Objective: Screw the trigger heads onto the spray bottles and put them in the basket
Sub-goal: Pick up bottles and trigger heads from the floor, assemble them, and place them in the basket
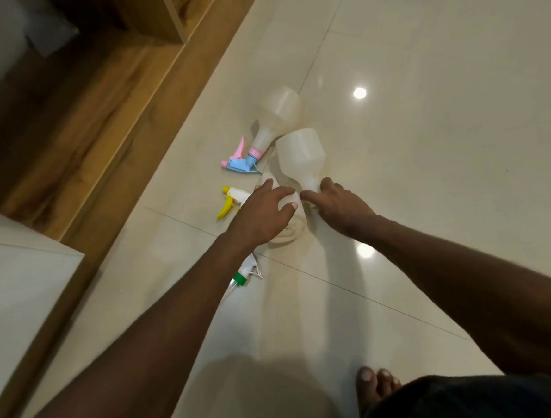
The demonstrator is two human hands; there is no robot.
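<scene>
On the glossy cream tiled floor (426,131), the left hand (261,216) curls loosely over a translucent white plastic bottle (285,231), while the right hand (339,203) pinches the neck of a second translucent bottle (299,154), beside the wooden skirting edge.

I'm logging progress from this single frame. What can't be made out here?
- Third bottle: mostly under the left hand; grip unclear.
- Right hand: fingertips blurred at the second bottle neck.
- Green trigger head: partly behind the left forearm.
- Basket: not in frame.
</scene>
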